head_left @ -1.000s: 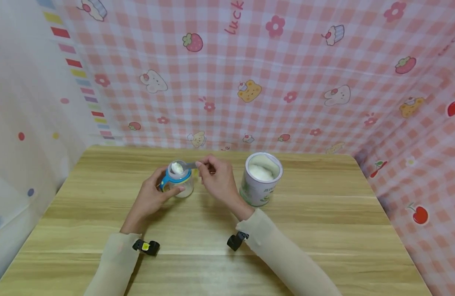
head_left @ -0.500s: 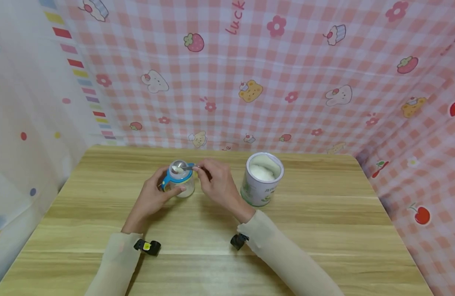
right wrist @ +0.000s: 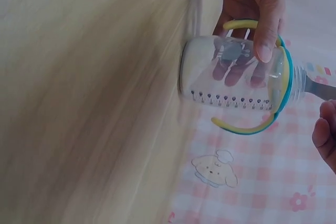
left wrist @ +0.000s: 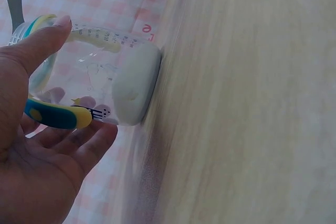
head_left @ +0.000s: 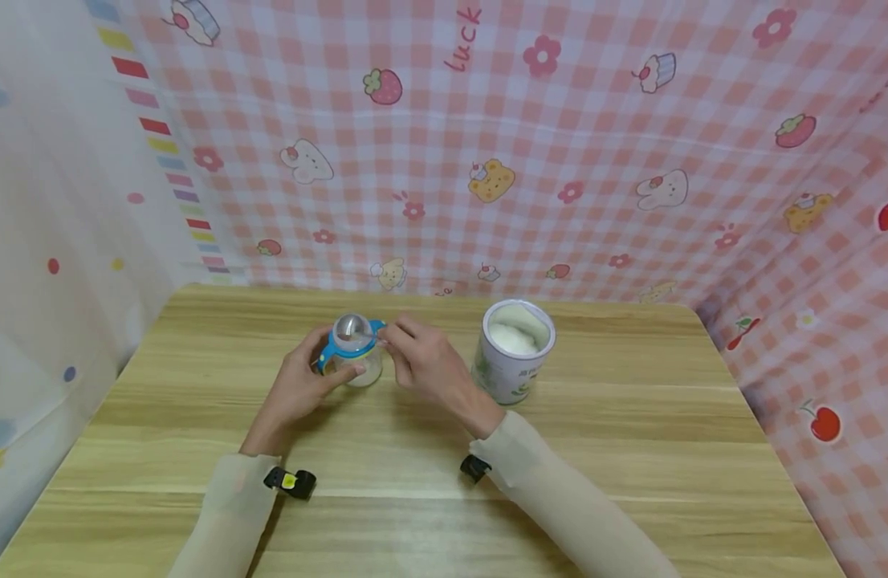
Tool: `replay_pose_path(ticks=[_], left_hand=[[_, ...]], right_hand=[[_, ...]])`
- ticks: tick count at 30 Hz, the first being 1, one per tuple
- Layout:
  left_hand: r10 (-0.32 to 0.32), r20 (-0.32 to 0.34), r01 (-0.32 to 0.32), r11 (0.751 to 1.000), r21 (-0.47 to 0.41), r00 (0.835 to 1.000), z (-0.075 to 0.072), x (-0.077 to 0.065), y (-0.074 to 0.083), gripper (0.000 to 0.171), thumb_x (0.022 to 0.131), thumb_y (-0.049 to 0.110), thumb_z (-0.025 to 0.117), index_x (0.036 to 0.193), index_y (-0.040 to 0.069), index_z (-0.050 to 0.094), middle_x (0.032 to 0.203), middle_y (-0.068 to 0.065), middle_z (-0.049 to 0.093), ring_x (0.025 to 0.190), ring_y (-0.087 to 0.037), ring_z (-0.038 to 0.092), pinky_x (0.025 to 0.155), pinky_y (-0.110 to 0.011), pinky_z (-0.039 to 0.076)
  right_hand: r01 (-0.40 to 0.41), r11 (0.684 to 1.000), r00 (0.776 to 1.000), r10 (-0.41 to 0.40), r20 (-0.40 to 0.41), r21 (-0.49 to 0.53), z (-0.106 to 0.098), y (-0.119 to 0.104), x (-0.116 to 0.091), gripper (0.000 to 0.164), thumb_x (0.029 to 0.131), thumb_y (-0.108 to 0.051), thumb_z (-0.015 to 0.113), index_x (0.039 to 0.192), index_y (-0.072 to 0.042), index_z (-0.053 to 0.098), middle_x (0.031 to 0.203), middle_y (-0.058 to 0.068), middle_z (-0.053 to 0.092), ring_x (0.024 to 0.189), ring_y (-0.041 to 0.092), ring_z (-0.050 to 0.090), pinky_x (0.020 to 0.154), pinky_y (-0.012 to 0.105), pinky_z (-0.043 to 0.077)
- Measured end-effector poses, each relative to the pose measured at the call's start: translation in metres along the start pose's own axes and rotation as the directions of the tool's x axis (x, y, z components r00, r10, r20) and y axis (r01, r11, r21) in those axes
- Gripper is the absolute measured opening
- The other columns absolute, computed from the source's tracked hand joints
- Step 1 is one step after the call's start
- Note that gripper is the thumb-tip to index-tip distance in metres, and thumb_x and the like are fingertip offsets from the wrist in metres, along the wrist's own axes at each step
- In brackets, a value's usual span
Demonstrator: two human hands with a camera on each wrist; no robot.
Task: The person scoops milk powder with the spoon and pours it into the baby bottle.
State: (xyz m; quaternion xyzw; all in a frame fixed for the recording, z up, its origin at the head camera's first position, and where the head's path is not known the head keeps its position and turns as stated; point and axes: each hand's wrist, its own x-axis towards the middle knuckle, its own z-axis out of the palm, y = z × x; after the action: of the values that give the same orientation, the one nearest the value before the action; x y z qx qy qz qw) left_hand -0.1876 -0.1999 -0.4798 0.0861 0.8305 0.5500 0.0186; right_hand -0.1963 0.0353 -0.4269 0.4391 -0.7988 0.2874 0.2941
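A clear baby bottle point(head_left: 369, 371) with a blue collar and curved blue-and-yellow handles stands upright on the table at the left of centre. My left hand point(head_left: 295, 385) grips its side, thumb across the front and the other fingers behind. White powder point(left wrist: 137, 85) fills the bottom of the bottle. Between the thumb and fingers of my right hand point(head_left: 435, 368) is the handle of a metal spoon point(right wrist: 318, 88). The spoon's shiny bowl lies tilted at the bottle's open mouth, and no powder shows on it in the head view.
An open can point(head_left: 496, 363) of white powder stands right of the bottle, its foil seal partly peeled back. The wooden table point(head_left: 386, 514) meets a pink checked cloth point(head_left: 444, 144) at the back. My wrists carry small black cameras point(head_left: 291, 482).
The spoon held a heap of powder a second ago; my right hand has tipped it over the bottle's mouth, and the powder is gone from its bowl. My left hand stays on the bottle.
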Motion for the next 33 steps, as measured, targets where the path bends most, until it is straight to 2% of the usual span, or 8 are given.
replay_pose_path(ticks=[3,9,14,16,20,25,29,33], left_hand=[[-0.005,0.002,0.005,1.000,0.010,1.000,0.0001,0.0001,0.0005,0.068,0.090,0.037,0.081,0.147,0.021,0.047,0.148,-0.010,0.056,0.144,-0.033,0.046,0.122,-0.064,0.032],[-0.021,0.001,0.021,1.000,0.009,1.000,-0.0006,-0.0010,0.0001,0.068,0.090,0.039,0.080,0.147,0.022,0.047,0.146,-0.008,0.057,0.142,-0.032,0.047,0.123,-0.063,0.032],[-0.019,-0.003,0.019,1.000,0.015,1.000,-0.0003,-0.0009,-0.0009,0.068,0.089,0.039,0.081,0.146,0.022,0.047,0.145,-0.009,0.058,0.141,-0.032,0.049,0.121,-0.062,0.035],[-0.014,-0.004,0.014,1.000,0.017,1.000,-0.0004,-0.0008,-0.0012,0.069,0.089,0.039,0.081,0.147,0.021,0.047,0.145,-0.010,0.058,0.139,-0.032,0.050,0.119,-0.062,0.038],[-0.015,-0.004,0.016,1.000,0.003,1.000,0.0004,-0.0001,-0.0012,0.069,0.089,0.036,0.081,0.147,0.020,0.047,0.144,-0.011,0.059,0.137,-0.032,0.052,0.118,-0.060,0.040],[-0.016,0.000,0.016,1.000,-0.009,1.000,0.0018,0.0007,-0.0010,0.071,0.089,0.034,0.082,0.148,0.018,0.046,0.146,-0.012,0.057,0.140,-0.032,0.049,0.120,-0.061,0.037],[-0.011,-0.005,0.011,1.000,-0.004,1.000,0.0014,0.0009,-0.0011,0.071,0.089,0.034,0.082,0.148,0.018,0.047,0.146,-0.013,0.058,0.140,-0.033,0.050,0.120,-0.061,0.037],[-0.010,-0.005,0.010,1.000,0.001,1.000,0.0006,0.0003,-0.0013,0.071,0.089,0.034,0.082,0.148,0.017,0.046,0.145,-0.014,0.058,0.139,-0.033,0.050,0.120,-0.060,0.038]], right_hand=[[0.040,0.997,0.998,-0.038,0.040,-0.061,-0.0032,0.0005,-0.0005,0.016,0.096,0.006,0.058,0.103,-0.005,0.068,0.083,0.004,0.057,0.064,0.008,0.047,0.056,0.014,0.042],[0.111,0.982,0.989,-0.093,0.115,-0.153,-0.0082,-0.0010,-0.0010,0.036,0.085,0.016,0.056,0.108,-0.005,0.073,0.090,0.005,0.058,0.071,0.011,0.053,0.061,0.015,0.048],[0.123,0.980,0.985,-0.101,0.143,-0.157,-0.0095,-0.0010,-0.0018,0.041,0.083,0.018,0.056,0.112,-0.006,0.073,0.092,0.005,0.059,0.071,0.011,0.054,0.060,0.016,0.049],[0.108,0.984,0.986,-0.088,0.142,-0.143,-0.0095,-0.0005,-0.0025,0.038,0.085,0.017,0.058,0.111,-0.006,0.072,0.092,0.005,0.060,0.071,0.011,0.054,0.060,0.015,0.049],[0.044,0.995,0.992,-0.033,0.120,-0.085,-0.0091,0.0003,-0.0037,0.022,0.091,0.009,0.064,0.106,-0.006,0.069,0.090,0.005,0.063,0.070,0.010,0.059,0.061,0.013,0.052],[-0.102,0.993,0.990,0.095,0.101,0.065,-0.0083,0.0009,-0.0063,0.006,0.100,-0.001,0.062,0.102,-0.003,0.068,0.093,0.006,0.068,0.075,0.010,0.063,0.067,0.014,0.055],[-0.242,0.954,0.969,0.227,0.102,0.176,-0.0093,-0.0013,-0.0071,0.011,0.102,-0.005,0.060,0.097,-0.006,0.069,0.086,0.003,0.065,0.070,0.007,0.054,0.059,0.015,0.047],[-0.382,0.890,0.924,0.362,0.123,0.250,-0.0098,-0.0040,-0.0064,0.013,0.103,-0.011,0.061,0.093,-0.009,0.069,0.078,-0.001,0.062,0.064,0.006,0.051,0.052,0.017,0.044]])
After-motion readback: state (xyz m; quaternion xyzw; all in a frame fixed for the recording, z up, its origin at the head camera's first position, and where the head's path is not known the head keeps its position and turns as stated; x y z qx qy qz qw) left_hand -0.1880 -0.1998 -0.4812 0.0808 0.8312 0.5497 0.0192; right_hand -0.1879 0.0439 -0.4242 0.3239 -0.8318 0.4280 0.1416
